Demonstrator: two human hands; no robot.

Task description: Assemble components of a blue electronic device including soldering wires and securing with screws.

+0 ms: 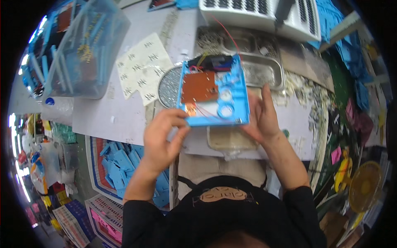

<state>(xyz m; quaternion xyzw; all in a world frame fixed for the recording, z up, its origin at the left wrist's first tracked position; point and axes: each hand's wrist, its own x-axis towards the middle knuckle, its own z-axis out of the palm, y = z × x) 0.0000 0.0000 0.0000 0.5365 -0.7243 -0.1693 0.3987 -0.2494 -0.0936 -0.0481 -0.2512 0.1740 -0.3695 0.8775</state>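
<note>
Between my hands is a light blue plastic casing, lifted above the table and seen from its open side. Inside sit a brown circuit board, a dark part at the far end, thin red wires and two round openings. My left hand pinches the near left corner with thumb and fingers. Along the right side, my right hand grips the casing, its thumb raised and its other fingers partly hidden underneath. Behind the casing's left edge a round dish full of small metal pieces is partly covered.
A metal tray with small hardware lies beyond the casing, below a white slotted rack. White patterned sheets and a clear bin of blue parts stand left. A crate of blue pieces sits below the table's left edge.
</note>
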